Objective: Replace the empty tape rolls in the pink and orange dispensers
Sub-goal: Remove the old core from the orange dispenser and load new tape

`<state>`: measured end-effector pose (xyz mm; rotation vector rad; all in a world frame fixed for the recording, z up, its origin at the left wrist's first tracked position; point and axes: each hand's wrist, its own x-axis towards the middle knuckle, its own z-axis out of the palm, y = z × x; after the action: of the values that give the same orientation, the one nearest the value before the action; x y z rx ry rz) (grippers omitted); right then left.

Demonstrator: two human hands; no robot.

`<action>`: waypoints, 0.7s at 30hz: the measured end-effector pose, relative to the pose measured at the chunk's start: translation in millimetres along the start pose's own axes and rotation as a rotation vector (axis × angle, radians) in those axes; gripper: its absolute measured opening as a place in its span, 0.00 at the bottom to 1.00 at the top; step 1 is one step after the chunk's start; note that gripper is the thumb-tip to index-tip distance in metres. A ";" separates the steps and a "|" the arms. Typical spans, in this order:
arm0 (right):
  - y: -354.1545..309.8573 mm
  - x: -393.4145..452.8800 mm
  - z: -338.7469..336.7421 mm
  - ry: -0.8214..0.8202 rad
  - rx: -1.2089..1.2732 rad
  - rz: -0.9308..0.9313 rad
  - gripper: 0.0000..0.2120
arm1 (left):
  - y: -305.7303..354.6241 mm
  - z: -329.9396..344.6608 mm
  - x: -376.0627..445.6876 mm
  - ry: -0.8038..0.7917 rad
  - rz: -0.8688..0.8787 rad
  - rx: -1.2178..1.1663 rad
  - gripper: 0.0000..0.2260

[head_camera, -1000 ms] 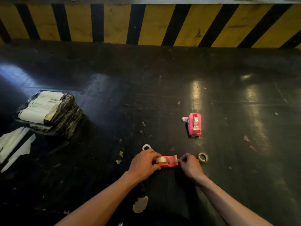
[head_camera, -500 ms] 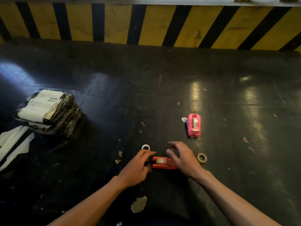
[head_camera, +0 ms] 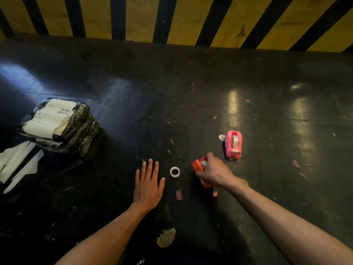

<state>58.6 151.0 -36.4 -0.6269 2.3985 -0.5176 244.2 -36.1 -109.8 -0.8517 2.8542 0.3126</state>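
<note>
My right hand grips the orange dispenser from above; a roll of clear tape shows in it, and much of its body is hidden under my fingers. The pink dispenser stands just beyond and to the right, holding a roll of tape, with a small white ring lying at its left side. A white empty tape core lies on the dark floor between my hands. My left hand rests flat on the floor, fingers spread, holding nothing, just left of the core.
A black plastic-wrapped bundle with white labels sits at the left, with white paper strips beside it. A yellow-and-black striped wall bounds the far side. Small scraps and a chipped patch mark the floor.
My left hand let go of the orange dispenser and moved left, flat onto the floor. My right hand closed over the dispenser and carried it up-right toward the pink one; the brown roll is now hidden.
</note>
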 end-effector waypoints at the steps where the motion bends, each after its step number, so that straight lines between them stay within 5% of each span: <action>1: -1.3 6.9 -7.3 0.056 0.038 0.023 0.31 | -0.2 0.5 1.9 -0.013 0.009 0.001 0.30; 12: -33.4 73.0 -48.0 0.267 0.006 0.147 0.34 | -9.3 -11.1 11.5 -0.239 0.062 -0.082 0.37; 19: -28.1 70.6 -44.9 0.236 -0.049 0.183 0.40 | -9.0 -12.7 10.4 -0.239 0.063 -0.092 0.37; 21: -26.2 61.7 -47.2 0.307 -0.068 0.155 0.35 | -7.7 -13.4 9.4 -0.221 0.064 -0.109 0.37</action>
<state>-6.9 106.1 -16.0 -0.4077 2.7372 -0.4969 239.6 -50.6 -99.8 -0.6966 2.6824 0.5393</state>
